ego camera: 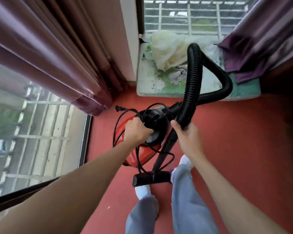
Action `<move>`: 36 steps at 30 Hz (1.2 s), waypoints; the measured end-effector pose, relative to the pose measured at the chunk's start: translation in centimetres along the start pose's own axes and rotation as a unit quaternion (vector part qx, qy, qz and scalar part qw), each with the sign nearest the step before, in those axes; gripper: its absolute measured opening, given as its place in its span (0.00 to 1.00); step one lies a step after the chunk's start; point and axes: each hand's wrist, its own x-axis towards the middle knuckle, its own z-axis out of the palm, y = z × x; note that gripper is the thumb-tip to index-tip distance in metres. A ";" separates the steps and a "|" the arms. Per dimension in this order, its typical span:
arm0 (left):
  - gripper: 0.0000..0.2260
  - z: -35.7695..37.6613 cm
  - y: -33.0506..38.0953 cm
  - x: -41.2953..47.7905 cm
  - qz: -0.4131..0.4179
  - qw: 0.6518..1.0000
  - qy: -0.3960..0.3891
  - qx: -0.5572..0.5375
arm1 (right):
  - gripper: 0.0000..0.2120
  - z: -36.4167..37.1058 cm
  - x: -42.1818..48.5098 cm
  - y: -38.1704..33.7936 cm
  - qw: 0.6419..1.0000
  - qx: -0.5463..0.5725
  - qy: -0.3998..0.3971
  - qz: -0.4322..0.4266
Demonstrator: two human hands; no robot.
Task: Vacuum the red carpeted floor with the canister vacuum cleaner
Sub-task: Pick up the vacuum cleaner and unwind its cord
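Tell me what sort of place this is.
Probably a bedroom or living room in an upper-floor flat: red carpet, long purple curtains beside low windows with railings outside, and a padded mat in the window bay.

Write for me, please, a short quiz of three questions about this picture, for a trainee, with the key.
1. True or false: the plug of the vacuum's cord is plugged in.
2. Choose one: what does the right hand grip? A. the black hose B. the curtain C. the floor nozzle
3. Fill the gap: the left hand grips the top of the red ____.

Key:
1. False; the plug lies free with its prongs showing.
2. A.
3. canister.
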 end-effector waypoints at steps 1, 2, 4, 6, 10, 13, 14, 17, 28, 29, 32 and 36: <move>0.10 0.5 1.1 -1.1 0.005 1.000 -0.003 0.007 | 0.34 -1.8 -0.8 0.4 1.000 0.002 0.004 0.001; 0.11 1.0 2.2 -2.3 0.008 1.000 -0.007 0.013 | 0.31 -3.6 -1.5 0.9 1.000 0.001 0.011 -0.001; 0.12 2.0 4.6 -4.4 0.016 1.000 -0.015 0.021 | 0.22 -7.7 -3.0 1.2 0.999 -0.013 0.038 -0.001; 0.11 3.3 7.3 -6.6 0.035 0.999 -0.026 0.033 | 0.21 -12.0 -4.6 1.5 0.997 -0.031 0.064 0.009; 0.09 6.5 12.5 -11.0 0.065 0.995 -0.034 0.064 | 0.18 -20.2 -7.0 3.5 0.993 -0.061 0.098 0.018; 0.09 9.3 16.1 -13.9 0.068 0.995 -0.024 0.066 | 0.16 -25.7 -8.8 5.4 0.992 -0.070 0.106 0.023; 0.09 10.3 17.4 -14.8 0.067 0.996 -0.019 0.062 | 0.15 -27.5 -9.6 6.4 0.991 -0.077 0.107 0.032; 0.10 13.3 21.4 -18.2 0.062 0.997 -0.014 0.034 | 0.10 -33.6 -12.0 9.1 0.990 -0.077 0.110 0.041; 0.10 22.1 30.5 -23.1 0.059 0.998 -0.021 0.005 | 0.18 -49.4 -14.1 15.3 0.958 -0.199 0.206 0.018; 0.10 22.8 31.0 -23.0 0.058 0.998 -0.028 0.014 | 0.19 -50.0 -13.7 15.5 0.956 -0.199 0.215 0.014; 0.08 24.8 32.8 -22.0 0.060 0.997 -0.048 0.025 | 0.17 -51.5 -11.5 15.7 0.958 -0.190 0.213 0.029; 0.08 26.8 35.5 -19.2 0.051 0.996 -0.066 0.024 | 0.11 -53.4 -7.1 15.8 0.965 -0.163 0.198 0.049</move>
